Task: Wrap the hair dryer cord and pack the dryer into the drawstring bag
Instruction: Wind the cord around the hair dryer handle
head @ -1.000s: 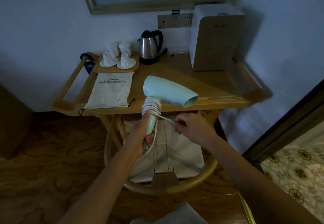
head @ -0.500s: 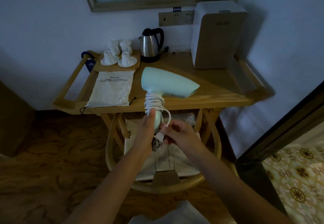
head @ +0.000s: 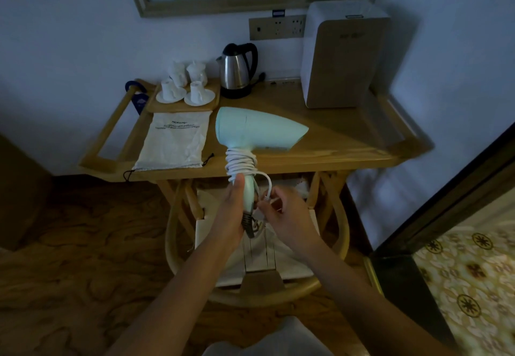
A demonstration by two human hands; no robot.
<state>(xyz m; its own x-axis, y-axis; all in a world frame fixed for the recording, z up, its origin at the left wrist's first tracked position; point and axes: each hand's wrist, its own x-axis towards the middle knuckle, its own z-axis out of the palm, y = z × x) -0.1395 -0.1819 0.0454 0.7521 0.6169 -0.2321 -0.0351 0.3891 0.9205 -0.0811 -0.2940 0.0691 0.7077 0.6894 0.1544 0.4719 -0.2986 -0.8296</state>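
I hold a pale mint hair dryer (head: 259, 129) upright in front of the table, nozzle pointing right. My left hand (head: 232, 210) grips the lower handle. The white cord (head: 241, 163) is coiled in several turns around the top of the handle. A last loop curves down to my right hand (head: 284, 213), which pinches the plug end of the cord beside the handle's base. The white drawstring bag (head: 175, 142) lies flat on the left part of the wooden table (head: 328, 149), its mouth and black string toward the front edge.
At the back of the table stand a steel kettle (head: 237, 72), a wooden tray with white cups (head: 185, 90) and a white box appliance (head: 342, 54). A round wooden chair (head: 259, 290) with a white cushion stands under the table below my hands. A dark doorframe (head: 446, 202) is at right.
The cord's loose end, stretched out to the right a second ago, has been brought in against the handle. My right hand moved left toward the dryer's base.
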